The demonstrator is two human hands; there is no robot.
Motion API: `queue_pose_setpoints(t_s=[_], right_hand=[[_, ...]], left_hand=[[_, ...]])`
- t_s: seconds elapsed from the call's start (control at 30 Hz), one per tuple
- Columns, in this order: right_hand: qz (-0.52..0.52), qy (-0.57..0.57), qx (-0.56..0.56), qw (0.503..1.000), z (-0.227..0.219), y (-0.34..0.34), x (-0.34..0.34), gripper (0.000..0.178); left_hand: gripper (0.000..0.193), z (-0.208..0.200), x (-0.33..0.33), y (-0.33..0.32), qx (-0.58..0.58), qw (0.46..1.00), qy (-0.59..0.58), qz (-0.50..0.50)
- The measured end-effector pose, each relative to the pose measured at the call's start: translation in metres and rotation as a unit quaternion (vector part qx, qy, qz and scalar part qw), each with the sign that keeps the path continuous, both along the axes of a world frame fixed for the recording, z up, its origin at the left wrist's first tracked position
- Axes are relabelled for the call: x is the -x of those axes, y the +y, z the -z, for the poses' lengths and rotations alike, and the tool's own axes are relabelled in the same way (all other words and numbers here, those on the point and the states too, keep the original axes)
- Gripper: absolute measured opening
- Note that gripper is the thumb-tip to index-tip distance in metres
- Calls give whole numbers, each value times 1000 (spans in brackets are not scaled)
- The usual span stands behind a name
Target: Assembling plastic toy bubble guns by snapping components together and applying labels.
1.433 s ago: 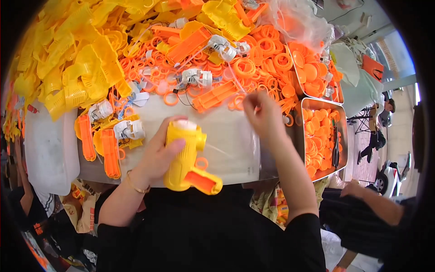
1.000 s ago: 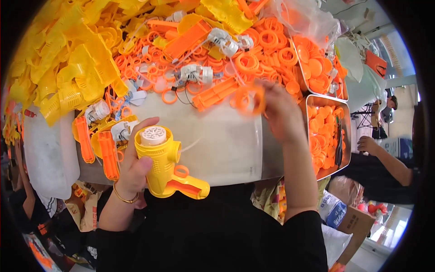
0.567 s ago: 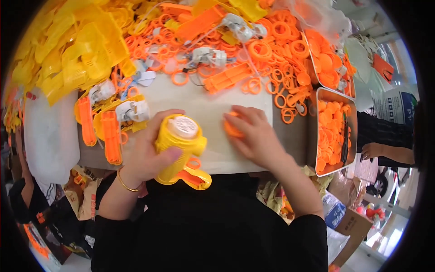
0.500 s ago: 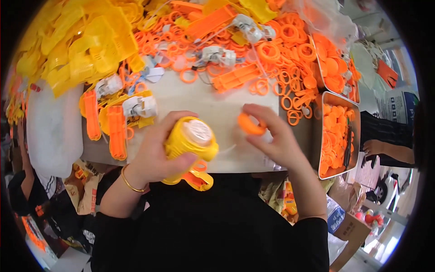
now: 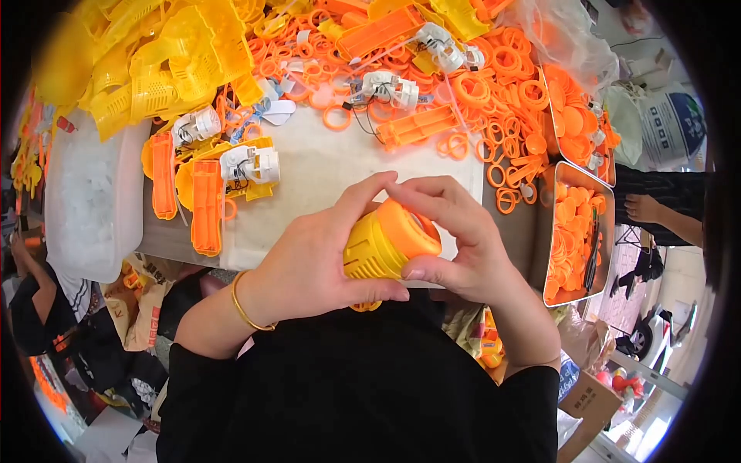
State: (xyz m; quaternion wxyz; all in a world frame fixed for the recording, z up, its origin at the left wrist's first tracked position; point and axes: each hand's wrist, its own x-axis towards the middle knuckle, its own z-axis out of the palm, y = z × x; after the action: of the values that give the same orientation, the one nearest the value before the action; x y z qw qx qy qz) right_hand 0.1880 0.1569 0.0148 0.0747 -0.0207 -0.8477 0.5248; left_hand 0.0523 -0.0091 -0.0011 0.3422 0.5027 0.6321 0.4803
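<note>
1. We have our left hand (image 5: pixel 316 262) wrapped around the yellow, ribbed plastic cylindrical body (image 5: pixel 373 251), its thumb along the near side and its fingers behind.
2. We have our right hand (image 5: pixel 471 239) curved about the smooth orange plastic ring (image 5: pixel 405 229), forefinger at the far edge, thumb at the near edge. Fingertips of both hands meet, or nearly meet, above the ring.
3. The body is tilted between our hands, over the near edge of the pale work mat (image 5: pixel 309 162). The ring lies against its upper right end; our fingers hide part of the joint, so we cannot tell whether it is fully seated.
4. The step in hand looks like fitting ring to body. We would do well to line the ring up square with the rim before pressing.
5. Even pressure from forefinger and thumb on opposite edges should limit cocking, while a firm left grip takes the push.
6. If one side rides high, easing off and realigning is probably safer than forcing it.
7. A gap-free seam all round would be our best check.
</note>
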Motion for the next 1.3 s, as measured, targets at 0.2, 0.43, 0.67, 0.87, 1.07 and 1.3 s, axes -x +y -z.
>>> queue_pose_setpoints(t_s=[0.2,0.43,0.67,0.87,1.07,1.3], right_hand=[[-16,60,-26,998,0,-3,-2,66],[46,-126,9,991,-22,2,5,56],[78,-127,92,984,-8,9,7,68],[15,-140,267,953,1,16,10,64],[71,-130,129,981,-8,12,9,57],[-5,-113,76,991,-13,21,16,59]], left_hand=[[93,11,-5,5,-65,990,-125,4],[84,19,-4,14,-105,992,-63,-39],[74,16,-7,17,-108,993,26,-29],[75,24,-1,16,-108,988,-107,-4],[76,23,-5,11,-100,988,-114,-22],[59,30,-2,13,-139,982,-130,4]])
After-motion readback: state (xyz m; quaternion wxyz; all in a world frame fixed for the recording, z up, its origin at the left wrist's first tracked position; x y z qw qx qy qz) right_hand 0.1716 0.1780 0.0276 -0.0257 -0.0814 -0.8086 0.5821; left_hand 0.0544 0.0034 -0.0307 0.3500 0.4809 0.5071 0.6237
